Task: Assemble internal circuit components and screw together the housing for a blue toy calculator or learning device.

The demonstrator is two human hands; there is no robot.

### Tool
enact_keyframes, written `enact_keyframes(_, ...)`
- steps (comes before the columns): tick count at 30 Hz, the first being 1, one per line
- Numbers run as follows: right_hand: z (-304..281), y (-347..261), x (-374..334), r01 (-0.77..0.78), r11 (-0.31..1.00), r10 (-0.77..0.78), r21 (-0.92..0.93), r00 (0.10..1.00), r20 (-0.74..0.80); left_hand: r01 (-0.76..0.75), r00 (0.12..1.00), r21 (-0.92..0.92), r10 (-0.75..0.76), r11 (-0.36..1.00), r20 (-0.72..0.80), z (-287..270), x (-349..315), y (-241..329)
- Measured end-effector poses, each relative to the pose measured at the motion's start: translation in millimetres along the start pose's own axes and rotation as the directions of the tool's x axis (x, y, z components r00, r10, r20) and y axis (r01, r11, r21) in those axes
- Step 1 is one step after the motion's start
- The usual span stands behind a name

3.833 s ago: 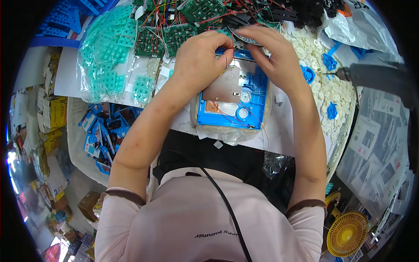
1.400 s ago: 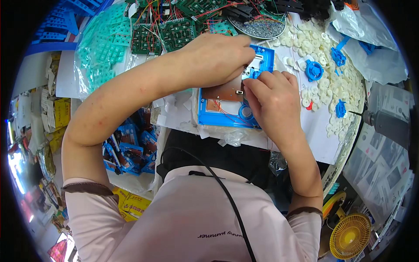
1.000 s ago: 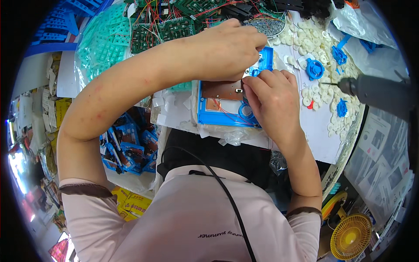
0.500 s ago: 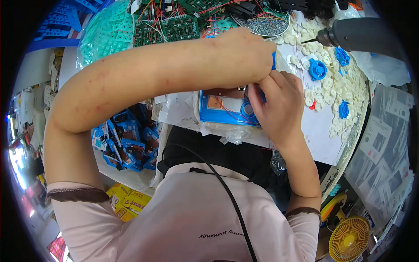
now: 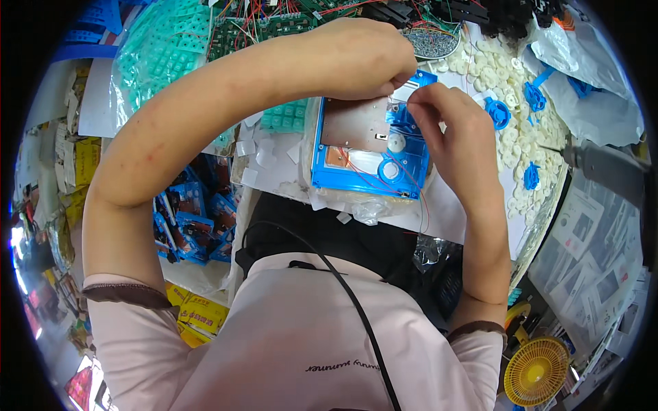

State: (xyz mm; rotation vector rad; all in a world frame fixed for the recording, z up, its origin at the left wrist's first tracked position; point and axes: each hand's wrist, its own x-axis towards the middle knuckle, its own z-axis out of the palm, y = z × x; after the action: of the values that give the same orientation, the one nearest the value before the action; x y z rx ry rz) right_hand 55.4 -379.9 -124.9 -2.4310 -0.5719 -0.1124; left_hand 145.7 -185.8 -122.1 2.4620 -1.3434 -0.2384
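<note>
On the worktable in front of me lies an open blue plastic housing (image 5: 336, 179). Inside it are a brown circuit board (image 5: 349, 125), a white disc (image 5: 396, 142), a blue ring (image 5: 389, 170) and thin red wires. My left hand (image 5: 384, 58) arches over the housing's far part, its fingertips pinched together above the board's upper right corner. Close by, my right hand (image 5: 456, 127) has thumb and forefinger together over the housing's right edge. Anything between either set of fingertips is too small or hidden to make out.
Wired green circuit boards (image 5: 257, 33) and a dish of screws (image 5: 432, 42) stand at the back. Many white plastic discs (image 5: 510, 147) cover the right side, where a power screwdriver (image 5: 603, 164) hangs. Teal keypads (image 5: 161, 61) lie left, above blue housings (image 5: 199, 222). A yellow fan (image 5: 537, 372) stands lower right.
My left hand has moved up and left, and my right hand right, uncovering more of the housing. The screwdriver has swung down and to the right.
</note>
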Motion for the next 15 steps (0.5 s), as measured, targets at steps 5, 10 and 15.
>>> enact_keyframes(5,20,14,2,0.126,0.992,-0.125,-0.003,0.983,-0.137,0.039,0.994,-0.074,-0.046,0.996,-0.096,8,-12,1)
enact_keyframes(10,24,15,4,0.069,0.997,-0.072,-0.026,0.992,-0.103,0.089,0.993,-0.09,-0.096,0.992,-0.073,12,-14,2)
enact_keyframes(15,16,9,4,0.114,0.99,-0.118,-0.085,0.993,-0.033,0.08,0.995,-0.096,-0.086,0.992,-0.059,10,-14,4)
